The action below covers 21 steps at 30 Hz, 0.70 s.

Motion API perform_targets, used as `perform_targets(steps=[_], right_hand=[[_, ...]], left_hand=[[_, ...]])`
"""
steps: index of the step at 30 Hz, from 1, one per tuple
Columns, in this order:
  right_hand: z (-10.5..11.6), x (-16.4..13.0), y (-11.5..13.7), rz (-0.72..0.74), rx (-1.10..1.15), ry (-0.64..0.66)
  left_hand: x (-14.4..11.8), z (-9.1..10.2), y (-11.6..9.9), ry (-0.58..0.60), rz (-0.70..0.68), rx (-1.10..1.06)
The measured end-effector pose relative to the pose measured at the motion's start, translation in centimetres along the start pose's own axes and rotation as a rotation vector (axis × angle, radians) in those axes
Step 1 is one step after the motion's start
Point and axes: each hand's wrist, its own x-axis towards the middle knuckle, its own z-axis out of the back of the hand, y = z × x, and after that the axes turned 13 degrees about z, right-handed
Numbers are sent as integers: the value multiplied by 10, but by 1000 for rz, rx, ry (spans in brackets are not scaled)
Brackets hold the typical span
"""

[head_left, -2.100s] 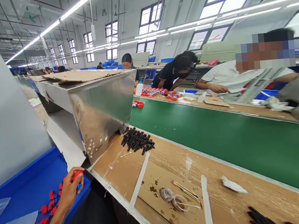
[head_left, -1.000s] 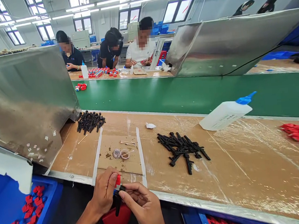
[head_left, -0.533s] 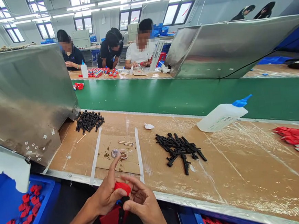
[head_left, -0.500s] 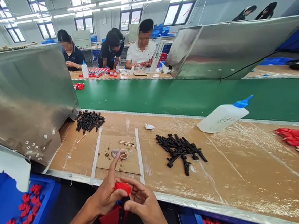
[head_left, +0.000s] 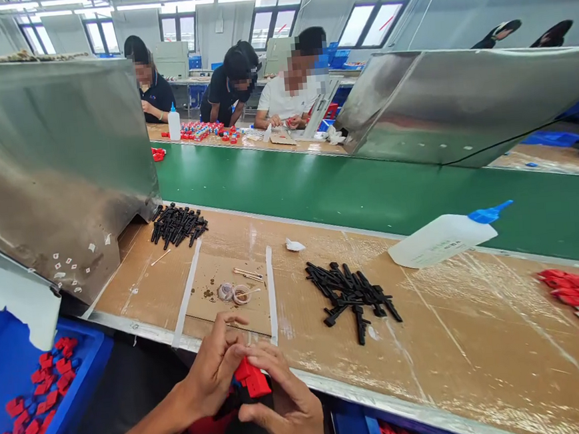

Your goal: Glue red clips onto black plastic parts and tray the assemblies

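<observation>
Fingers of left hand (head_left: 214,373) and right hand (head_left: 284,408) pinch one red part (head_left: 252,379).

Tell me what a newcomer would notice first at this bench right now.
Both hands, left hand and right hand, meet at the near table edge around a small red part. Behind them a pile of black pins lies on the cardboard-covered table, with a white squeeze bottle tipped over by the green conveyor belt. Red parts fill a blue bin at lower left.

Factory assembly line: green conveyor belt (head_left: 367,191), seated workers (head_left: 284,90)
</observation>
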Motion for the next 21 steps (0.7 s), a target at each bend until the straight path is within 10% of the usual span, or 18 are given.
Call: perform_targets(steps=[7, 15, 21], right_hand=[[14, 0, 6, -49, 26, -221], [22, -5, 11, -291, 135, -184], [21, -1, 18, -217, 83, -119]], left_hand=[[-13, 15, -14, 308, -96, 484], [-16, 4, -8, 287, -28, 780], [-22, 4, -6, 203, -171, 817]])
